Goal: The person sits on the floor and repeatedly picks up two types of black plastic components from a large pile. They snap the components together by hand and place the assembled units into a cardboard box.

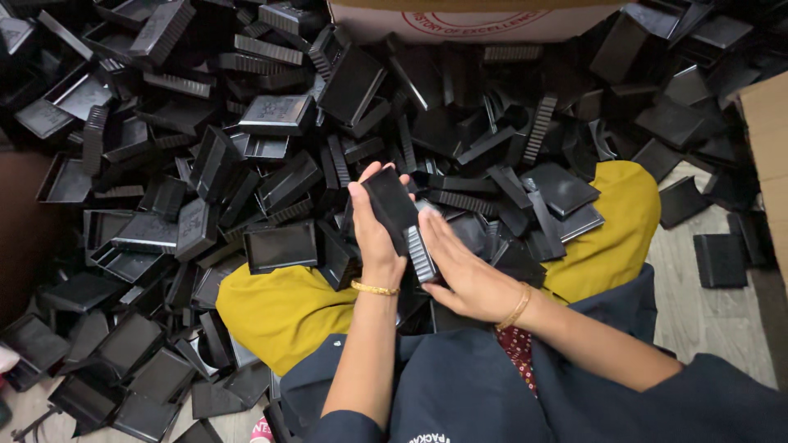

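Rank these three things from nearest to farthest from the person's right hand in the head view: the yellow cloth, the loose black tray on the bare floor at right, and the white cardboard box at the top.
From the right hand:
1. Yellow cloth, just beside it, lower right.
2. White cardboard box, top centre.
3. Loose black tray, far right on the floor.

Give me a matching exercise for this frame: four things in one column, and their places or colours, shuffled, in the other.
Things:
1. left hand
2. right hand
3. cloth
4. cardboard box

Places or colours:
A. top edge, behind the black pile
B. mustard yellow, across the lap
C. grips a black plastic piece
D. palm against a ribbed black piece

Pairs: 1-C, 2-D, 3-B, 4-A.
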